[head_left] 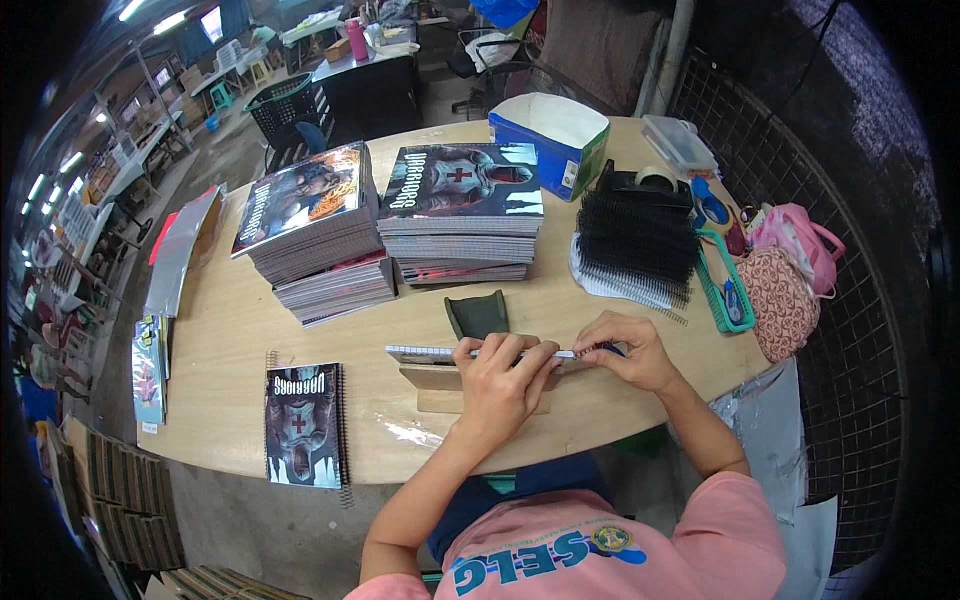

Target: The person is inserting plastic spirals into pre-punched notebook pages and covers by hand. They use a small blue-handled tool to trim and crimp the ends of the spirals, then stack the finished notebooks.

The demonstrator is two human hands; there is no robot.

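Observation:
A notebook [425, 352] stands on edge against a small wooden block stand [435, 399], its punched edge facing up. My left hand [502, 378] is closed over that upper edge, fingers wrapped round it. At the notebook's right end, my right hand [632, 352] pinches the end of a dark spiral coil [590, 348] against the edge. How far the coil runs through the holes is hidden by my fingers. A curved dark green piece [477, 315] lies just beyond the notebook. To the left lies a notebook with coils [303, 420] along its sides, its dark cover up.
Two tall notebook stacks [460, 185] [305, 200] stand at the back. Beside them are a blue and green box [545, 140], a pile of black coils [640, 240], a tape dispenser [655, 182] and a green basket [722, 285]. Plastic sleeves [182, 255] line the left edge.

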